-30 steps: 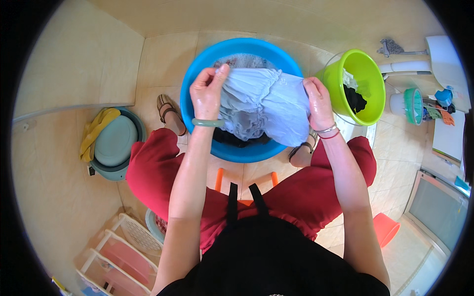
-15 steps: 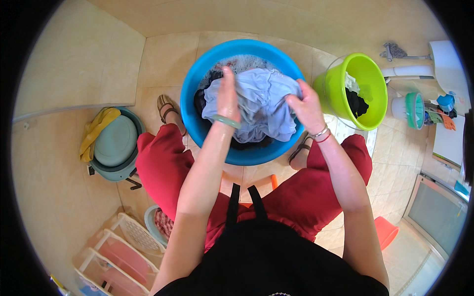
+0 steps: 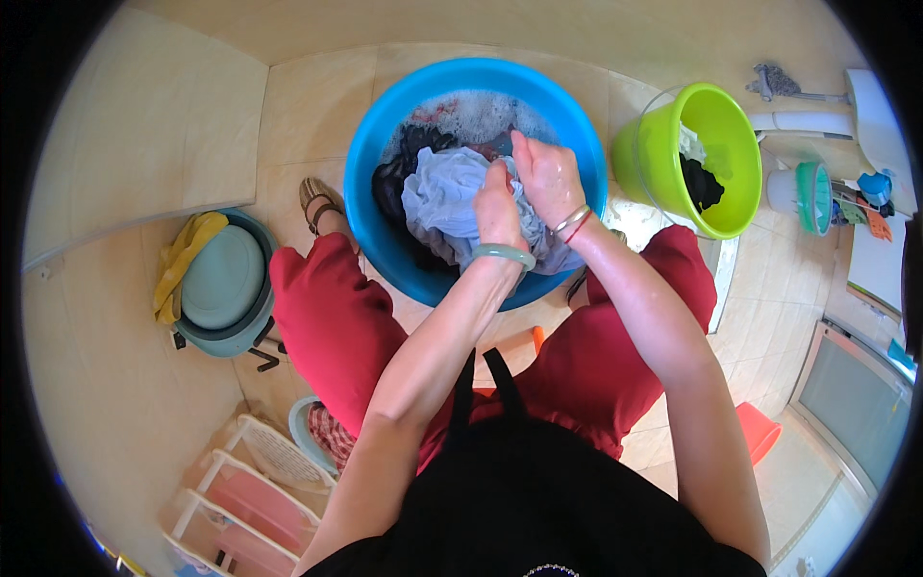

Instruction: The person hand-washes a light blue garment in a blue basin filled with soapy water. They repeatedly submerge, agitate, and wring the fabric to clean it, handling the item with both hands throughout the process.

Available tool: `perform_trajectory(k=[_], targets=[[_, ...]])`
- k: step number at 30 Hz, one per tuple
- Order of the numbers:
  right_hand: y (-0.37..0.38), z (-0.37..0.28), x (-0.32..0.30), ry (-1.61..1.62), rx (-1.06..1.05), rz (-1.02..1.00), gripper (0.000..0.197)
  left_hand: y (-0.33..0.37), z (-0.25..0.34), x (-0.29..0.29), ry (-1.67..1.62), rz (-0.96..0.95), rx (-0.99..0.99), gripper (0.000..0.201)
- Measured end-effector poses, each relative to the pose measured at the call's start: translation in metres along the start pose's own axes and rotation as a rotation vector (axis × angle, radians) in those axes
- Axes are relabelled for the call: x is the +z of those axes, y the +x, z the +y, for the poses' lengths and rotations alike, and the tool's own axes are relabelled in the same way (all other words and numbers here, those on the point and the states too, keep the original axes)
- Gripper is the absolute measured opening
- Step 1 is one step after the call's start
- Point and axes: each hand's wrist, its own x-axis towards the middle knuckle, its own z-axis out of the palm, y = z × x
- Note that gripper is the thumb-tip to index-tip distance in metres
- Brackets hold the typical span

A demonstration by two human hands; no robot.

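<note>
A round blue tub (image 3: pixel 360 144) sits on the tiled floor between my feet, holding suds (image 3: pixel 481 111), a light blue garment (image 3: pixel 440 200) and dark wet clothes (image 3: pixel 389 188). The light blue cloth lies bunched on top of the rest. My left hand (image 3: pixel 498 210), with a green bangle at its wrist, is closed on the garment right of the tub's middle. Close beside it, my right hand (image 3: pixel 552 183) is also closed on the cloth; its fingertips are partly hidden. Both hands are wet and nearly meet.
A lime green bucket (image 3: pixel 654 154) with black and white cloth stands right of the tub. Stacked grey-green basins (image 3: pixel 223 279) with a yellow cloth (image 3: pixel 183 260) are at left. A white rack (image 3: pixel 240 500) stands lower left, a red-orange container (image 3: pixel 758 431) lower right.
My hands were spread apart holding the garment between them; now they have come together toward the tub's right side. The light blue cloth has bunched up, uncovering more dark clothes at left.
</note>
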Motion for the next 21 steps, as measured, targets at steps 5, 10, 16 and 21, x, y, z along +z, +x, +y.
perform_trajectory(k=[5,10,16,21], targets=[[-0.030,-0.057,-0.008,0.099,-0.212,-0.074,0.019,0.044,-0.008,-0.042,-0.237,-0.352,-0.117,0.031],[-0.031,-0.065,-0.010,0.118,-0.192,-0.100,0.012,0.035,0.002,-0.044,-0.370,-0.362,-0.109,0.031],[-0.011,-0.008,0.003,-0.091,0.105,-0.081,0.029,-0.006,0.004,-0.003,-0.174,0.014,-0.081,0.025],[-0.033,-0.073,-0.016,0.225,-0.084,-0.035,0.022,0.010,0.025,-0.041,-0.275,-0.589,-0.148,0.031]])
